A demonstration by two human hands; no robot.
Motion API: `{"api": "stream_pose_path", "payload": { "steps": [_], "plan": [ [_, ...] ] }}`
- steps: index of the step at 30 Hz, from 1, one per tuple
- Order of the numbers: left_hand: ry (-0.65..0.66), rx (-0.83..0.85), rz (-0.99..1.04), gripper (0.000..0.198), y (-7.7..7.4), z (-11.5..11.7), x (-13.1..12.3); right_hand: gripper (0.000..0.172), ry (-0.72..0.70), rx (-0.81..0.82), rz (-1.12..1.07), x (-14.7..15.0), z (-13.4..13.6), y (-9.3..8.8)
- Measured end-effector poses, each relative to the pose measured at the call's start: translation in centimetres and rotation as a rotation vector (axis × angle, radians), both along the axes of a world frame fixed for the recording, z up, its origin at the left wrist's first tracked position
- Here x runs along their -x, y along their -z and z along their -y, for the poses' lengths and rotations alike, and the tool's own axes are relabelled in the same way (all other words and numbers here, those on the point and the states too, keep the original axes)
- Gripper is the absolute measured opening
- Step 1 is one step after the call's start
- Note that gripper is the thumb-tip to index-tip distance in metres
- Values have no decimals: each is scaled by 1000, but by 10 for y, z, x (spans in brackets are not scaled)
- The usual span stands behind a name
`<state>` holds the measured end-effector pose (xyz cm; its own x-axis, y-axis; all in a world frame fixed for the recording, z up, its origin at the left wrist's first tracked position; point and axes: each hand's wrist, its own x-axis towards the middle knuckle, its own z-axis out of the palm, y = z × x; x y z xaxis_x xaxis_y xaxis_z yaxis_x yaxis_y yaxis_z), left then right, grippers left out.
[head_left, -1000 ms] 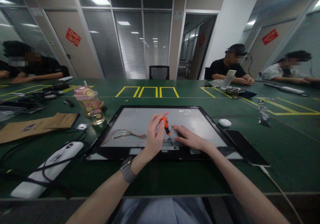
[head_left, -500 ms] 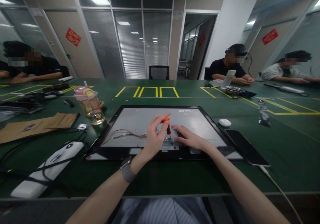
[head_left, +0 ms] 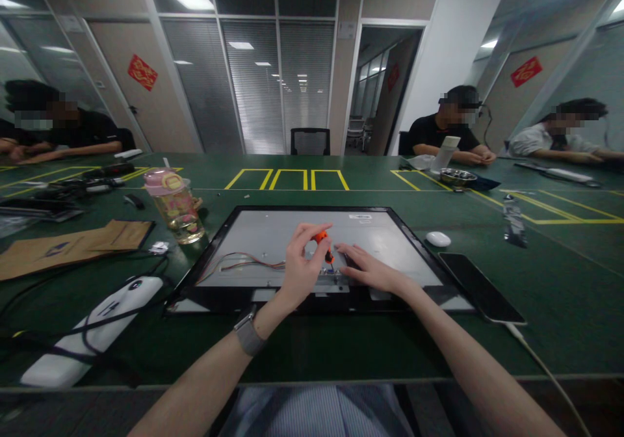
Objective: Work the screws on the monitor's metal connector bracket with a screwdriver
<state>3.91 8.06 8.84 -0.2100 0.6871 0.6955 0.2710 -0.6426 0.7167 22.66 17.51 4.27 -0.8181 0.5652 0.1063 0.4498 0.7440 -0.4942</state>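
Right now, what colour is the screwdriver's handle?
Orange and black; the handle shows best in the head view.

Around the green table (head_left: 565, 313)

A pink-lidded clear plastic bottle (head_left: 176, 208) stands left of the middle. Towards the near edge lie a flat brown paper bag (head_left: 63, 248) and a long white plastic case (head_left: 110, 320) crossed by black cables (head_left: 100, 359). On the right, a black glass-fronted phone (head_left: 481, 287) on a white cable (head_left: 530, 344) lies near a small rounded white case (head_left: 438, 238). A round metal bowl (head_left: 457, 178) stands towards the far edge.

Bottle (head_left: 176, 208) blocks left of panel (head_left: 380, 237), phone (head_left: 480, 289) right; far side open.
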Motion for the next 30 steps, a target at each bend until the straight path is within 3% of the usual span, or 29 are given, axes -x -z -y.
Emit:
{"api": "stream_pose_path", "payload": {
  "steps": [3, 9, 16, 23, 30],
  "plan": [
    [-24, -13, -8, 18, 0, 0, 0, 60, -2, -11, 6, 1, 0, -1],
    [109, 43, 60, 32, -1, 2, 1, 61, 8, -5, 15, 1, 1, -2],
    [-27, -3, -16, 17, -1, 1, 1, 60, 9, -4, 19, 0, 1, -1],
    [142, 83, 58, 35, -2, 3, 1, 59, -7, -4, 19, 1, 3, -6],
    [-35, -2, -51, 14, 0, -2, 1, 62, 2, 0, 22, 1, 4, -6]
  ]
}}
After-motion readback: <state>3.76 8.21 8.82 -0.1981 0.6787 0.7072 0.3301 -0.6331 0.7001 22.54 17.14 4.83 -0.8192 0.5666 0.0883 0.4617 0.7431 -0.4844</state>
